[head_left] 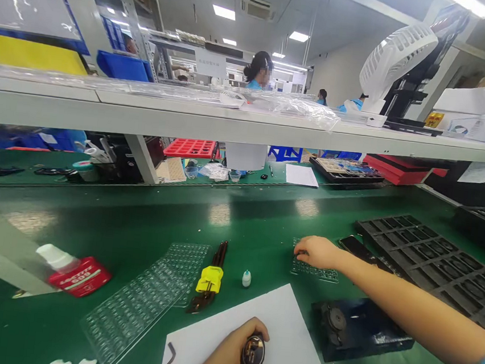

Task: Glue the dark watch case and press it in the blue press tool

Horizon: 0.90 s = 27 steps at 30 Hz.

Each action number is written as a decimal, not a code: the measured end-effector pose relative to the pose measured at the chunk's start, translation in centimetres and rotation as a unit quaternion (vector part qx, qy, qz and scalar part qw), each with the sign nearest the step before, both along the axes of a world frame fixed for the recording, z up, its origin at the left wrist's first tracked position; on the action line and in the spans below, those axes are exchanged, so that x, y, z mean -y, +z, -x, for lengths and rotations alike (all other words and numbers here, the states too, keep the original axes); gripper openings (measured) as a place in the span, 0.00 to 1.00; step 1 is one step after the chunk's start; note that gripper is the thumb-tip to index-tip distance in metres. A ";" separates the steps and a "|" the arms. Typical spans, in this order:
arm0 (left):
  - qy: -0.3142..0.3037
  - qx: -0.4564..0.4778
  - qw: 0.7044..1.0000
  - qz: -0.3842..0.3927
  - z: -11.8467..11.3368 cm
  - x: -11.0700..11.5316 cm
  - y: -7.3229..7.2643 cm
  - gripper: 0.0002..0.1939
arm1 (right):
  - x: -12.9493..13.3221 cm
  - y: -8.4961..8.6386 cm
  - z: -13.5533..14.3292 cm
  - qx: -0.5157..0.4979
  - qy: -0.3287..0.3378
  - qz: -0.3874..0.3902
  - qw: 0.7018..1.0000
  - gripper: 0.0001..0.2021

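Observation:
My left hand [232,355] is closed around a round watch case [253,352], dark with copper-coloured parts showing inside, over a white paper sheet [287,338]. Farther out to the right, my right hand [316,252] dips its curled fingers to a small clear blister tray [317,271]. Its fingertips are mostly hidden, so anything between them cannot be made out. Between the hands stands a small white bottle with a teal cap [246,278]. A hex key [168,358] lies on the paper's left edge.
Clear blister trays [136,303], a bundle of dark sticks with a yellow clip [209,279] and a red glue bottle [81,275] lie to the left. A dark blue fixture block [365,331] and black compartment tray [436,261] stand right. A shelf [247,128] spans above.

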State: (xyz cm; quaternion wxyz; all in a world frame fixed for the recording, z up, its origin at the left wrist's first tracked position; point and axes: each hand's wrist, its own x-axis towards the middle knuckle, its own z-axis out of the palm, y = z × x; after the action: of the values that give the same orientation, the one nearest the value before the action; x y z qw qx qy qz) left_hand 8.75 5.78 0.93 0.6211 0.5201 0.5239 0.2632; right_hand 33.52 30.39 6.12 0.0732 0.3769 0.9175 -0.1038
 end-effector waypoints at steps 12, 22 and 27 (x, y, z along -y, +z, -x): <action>-0.028 0.018 0.999 -0.015 0.4 -0.7 -2.4 0.26 | 2.4 -0.3 1.9 0.056 -0.022 -0.026 0.998 0.07; -0.051 0.022 0.998 -0.040 0.9 -1.9 -5.7 0.31 | 1.5 -0.4 2.6 0.078 -0.035 -0.017 0.996 0.08; -0.063 0.030 0.997 -0.027 1.2 -2.2 -5.8 0.37 | 1.7 -0.3 2.4 0.081 -0.034 -0.016 0.996 0.08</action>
State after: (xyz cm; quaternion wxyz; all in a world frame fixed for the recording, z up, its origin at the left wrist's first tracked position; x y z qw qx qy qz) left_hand 7.56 7.94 -4.84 0.6377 0.5607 0.4635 0.2532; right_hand 31.08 28.73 5.87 0.1377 0.4157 0.8970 -0.0608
